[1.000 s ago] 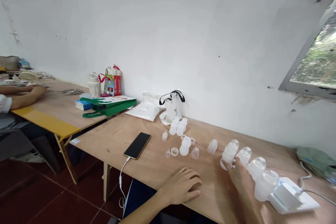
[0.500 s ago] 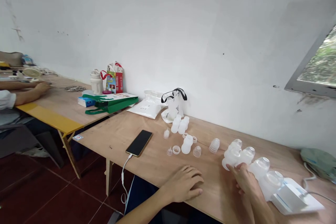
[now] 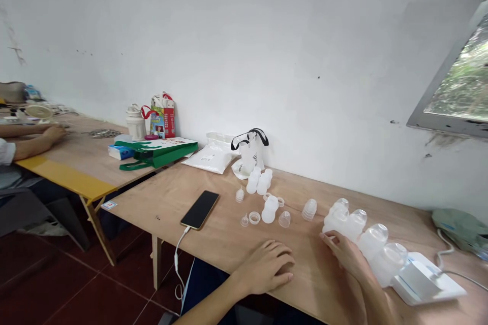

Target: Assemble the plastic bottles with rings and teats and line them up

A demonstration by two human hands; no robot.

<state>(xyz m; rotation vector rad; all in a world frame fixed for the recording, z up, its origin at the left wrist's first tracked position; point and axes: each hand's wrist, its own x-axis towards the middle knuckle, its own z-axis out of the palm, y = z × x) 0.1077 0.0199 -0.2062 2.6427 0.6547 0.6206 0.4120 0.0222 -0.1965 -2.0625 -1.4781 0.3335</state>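
From my end I see daylight glaring in the window (image 3: 459, 78); the wall (image 3: 244, 51) reads bright, the floor (image 3: 72, 289) dim; a soft shadow falls beside the right hand (image 3: 346, 254); wide-angle stretching skews the edges.

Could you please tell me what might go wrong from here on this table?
The right hand is close beside the grouped bottles, so a nudge might topple one against its neighbours.

The white cable hangs from the phone past the table edge; a snag could drag the phone off.

A small clear cap sits beyond the left hand, so a careless sweep might knock it away.
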